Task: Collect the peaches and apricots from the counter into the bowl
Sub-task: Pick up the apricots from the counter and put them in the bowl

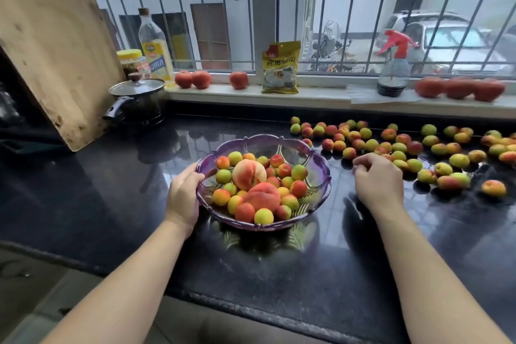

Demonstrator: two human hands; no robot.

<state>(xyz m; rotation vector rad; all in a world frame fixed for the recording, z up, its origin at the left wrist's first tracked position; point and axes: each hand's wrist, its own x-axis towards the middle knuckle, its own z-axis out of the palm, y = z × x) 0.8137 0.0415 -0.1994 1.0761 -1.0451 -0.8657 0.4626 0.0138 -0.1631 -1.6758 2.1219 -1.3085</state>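
Observation:
A purple glass bowl [321,165] stands on the black counter [111,190]. It holds two peaches [248,173] among several small apricots [264,216]. My left hand [183,195] grips the bowl's left rim. My right hand [377,179] hovers just right of the bowl, its back to the camera and its fingers curled under. Whether it holds fruit is hidden. Several loose apricots [371,145] lie scattered on the counter from behind this hand out to the right edge. Red peaches [238,79] sit on the window sill, with more peaches at the far right [459,88].
A lidded black pot [138,100] and a leaning wooden board [53,50] stand at the back left. On the sill are an oil bottle [153,45], a jar [131,60], a yellow packet [280,67] and a spray bottle [393,67]. The counter's front edge [251,307] runs below my forearms.

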